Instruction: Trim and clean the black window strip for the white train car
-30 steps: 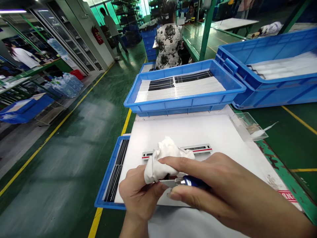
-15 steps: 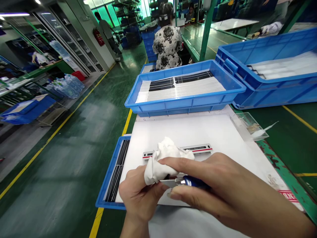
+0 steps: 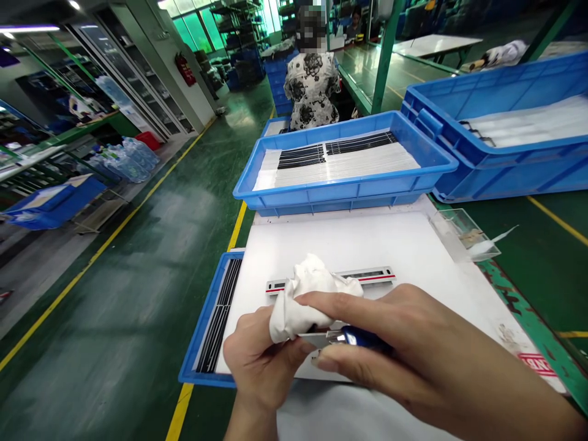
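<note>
A crumpled white cloth (image 3: pixel 298 306) is bunched over the fingers of my left hand (image 3: pixel 260 361), which is closed on it. In my right hand (image 3: pixel 408 343) I grip a blue-handled utility knife (image 3: pixel 365 338), its blade out and pointing left. The blade lies at the lower edge of the cloth, beside my left thumb; whether it touches the thumb I cannot tell. My right index finger rests along the cloth. Behind the cloth, a silver bar with a red line (image 3: pixel 374 275) lies on the white work surface (image 3: pixel 331 239), partly hidden.
At the table's far end stands a blue tray (image 3: pixel 342 187) of black and white strips. Another blue tray (image 3: pixel 206 376) with dark strips sits lower left. A larger blue crate (image 3: pixel 509 171) and a clear box (image 3: pixel 454 226) are at right. A person (image 3: pixel 312 86) is ahead.
Both hands, the cloth and the knife keep the same pose; the view has shifted very slightly. A distant person at upper left no longer shows.
</note>
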